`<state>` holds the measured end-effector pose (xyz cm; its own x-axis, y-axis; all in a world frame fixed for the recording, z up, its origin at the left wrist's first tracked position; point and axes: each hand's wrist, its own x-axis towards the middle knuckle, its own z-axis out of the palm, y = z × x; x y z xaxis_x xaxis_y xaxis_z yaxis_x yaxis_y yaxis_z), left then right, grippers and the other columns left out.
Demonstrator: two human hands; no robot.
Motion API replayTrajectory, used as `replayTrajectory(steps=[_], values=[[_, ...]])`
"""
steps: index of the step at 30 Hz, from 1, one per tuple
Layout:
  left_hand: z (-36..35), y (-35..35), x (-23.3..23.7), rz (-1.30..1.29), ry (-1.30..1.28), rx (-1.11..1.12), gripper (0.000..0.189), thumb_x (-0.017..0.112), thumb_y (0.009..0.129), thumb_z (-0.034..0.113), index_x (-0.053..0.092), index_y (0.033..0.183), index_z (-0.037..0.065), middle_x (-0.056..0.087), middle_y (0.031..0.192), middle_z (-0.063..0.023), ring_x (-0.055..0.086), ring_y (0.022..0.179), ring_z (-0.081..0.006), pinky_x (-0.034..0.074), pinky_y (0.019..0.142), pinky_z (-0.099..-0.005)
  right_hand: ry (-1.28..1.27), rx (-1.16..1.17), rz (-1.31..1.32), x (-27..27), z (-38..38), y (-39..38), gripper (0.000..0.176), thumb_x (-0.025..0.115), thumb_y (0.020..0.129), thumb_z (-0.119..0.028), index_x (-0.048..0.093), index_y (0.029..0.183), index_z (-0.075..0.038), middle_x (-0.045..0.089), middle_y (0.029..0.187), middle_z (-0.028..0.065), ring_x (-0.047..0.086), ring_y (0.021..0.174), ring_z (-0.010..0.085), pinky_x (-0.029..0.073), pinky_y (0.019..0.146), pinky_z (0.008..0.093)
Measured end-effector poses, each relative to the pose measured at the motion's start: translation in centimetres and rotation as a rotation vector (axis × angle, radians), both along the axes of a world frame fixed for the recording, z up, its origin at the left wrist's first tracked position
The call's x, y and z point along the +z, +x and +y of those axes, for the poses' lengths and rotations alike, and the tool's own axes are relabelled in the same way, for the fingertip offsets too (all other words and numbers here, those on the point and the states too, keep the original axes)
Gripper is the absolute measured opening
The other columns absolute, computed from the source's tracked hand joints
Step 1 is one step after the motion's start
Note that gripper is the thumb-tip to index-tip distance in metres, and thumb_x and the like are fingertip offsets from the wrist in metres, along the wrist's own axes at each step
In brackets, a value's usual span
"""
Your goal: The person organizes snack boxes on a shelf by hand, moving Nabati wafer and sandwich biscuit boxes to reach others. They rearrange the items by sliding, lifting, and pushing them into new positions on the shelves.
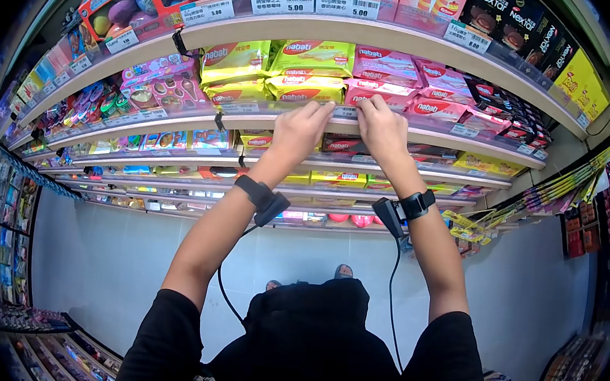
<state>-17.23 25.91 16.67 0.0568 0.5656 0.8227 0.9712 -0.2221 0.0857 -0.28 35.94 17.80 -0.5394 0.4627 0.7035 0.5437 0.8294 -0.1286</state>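
Observation:
My left hand [302,130] and my right hand [383,127] are at the front edge of a shelf, fingers bent and pinched together. Between their fingertips is a small white price tag [345,112] on the clear label strip, one hand at each end of it. Just behind my left hand lie yellow nabati wafer packs [306,88]. Pink nabati wafer packs [380,93] are stacked behind my right hand. Each wrist wears a black strap with a small device, and a cable runs down from it.
On the shelf above are boxed snacks and larger price tags [281,2]. Toys [160,92] fill the left of this shelf, dark packs [514,119] the right. Lower shelves hold more packs. Hanging goods [578,180] are at the right, and pale floor [130,247] lies below.

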Motion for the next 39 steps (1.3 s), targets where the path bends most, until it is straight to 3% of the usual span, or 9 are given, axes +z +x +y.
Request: replayTrajectory(steps=[11, 17, 23, 39], values=[[2.1, 0.6, -0.2, 0.025, 0.012, 0.009, 0.012, 0.07, 0.086, 0.012, 0.067, 0.097, 0.009, 0.065, 0.081, -0.0069, 0.066, 0.064, -0.0274, 0.052, 0.055, -0.0365, 0.14, 0.233, -0.142, 0.5, 2.3, -1.6, 0.011, 0.066, 0.086, -0.013, 0.062, 0.092, -0.005, 0.061, 0.085, 0.0093, 0.065, 0.064, 0.0299, 0.052, 0.052, 0.04], [2.4, 0.9, 0.1, -0.003, 0.048, 0.006, 0.01, 0.071, 0.085, 0.011, 0.067, 0.094, 0.008, 0.066, 0.079, -0.0077, 0.065, 0.064, -0.0283, 0.052, 0.055, -0.037, 0.27, 0.247, -0.304, 0.9, 2.9, -1.9, 0.015, 0.062, 0.082, -0.008, 0.057, 0.093, 0.0, 0.059, 0.088, 0.0146, 0.065, 0.063, 0.0291, 0.053, 0.052, 0.0375], [2.2, 0.8, -0.2, -0.053, 0.113, 0.018, 0.011, 0.072, 0.083, 0.009, 0.068, 0.093, 0.008, 0.068, 0.081, -0.0084, 0.067, 0.065, -0.0285, 0.053, 0.057, -0.0367, 0.32, 0.168, -0.458, 1.7, 2.3, -1.5, 0.013, 0.059, 0.082, -0.005, 0.057, 0.094, 0.0, 0.059, 0.092, 0.0138, 0.065, 0.064, 0.0267, 0.053, 0.052, 0.0367], [0.8, -0.1, -1.3, -0.14, 0.171, 0.146, 0.011, 0.074, 0.08, 0.008, 0.07, 0.09, 0.009, 0.069, 0.077, -0.0065, 0.067, 0.064, -0.0276, 0.053, 0.056, -0.0363, 0.252, 0.353, -0.489, 3.8, 2.9, -1.9, 0.009, 0.06, 0.081, -0.004, 0.062, 0.088, 0.001, 0.066, 0.087, 0.0189, 0.071, 0.075, 0.0318, 0.057, 0.062, 0.0407]])
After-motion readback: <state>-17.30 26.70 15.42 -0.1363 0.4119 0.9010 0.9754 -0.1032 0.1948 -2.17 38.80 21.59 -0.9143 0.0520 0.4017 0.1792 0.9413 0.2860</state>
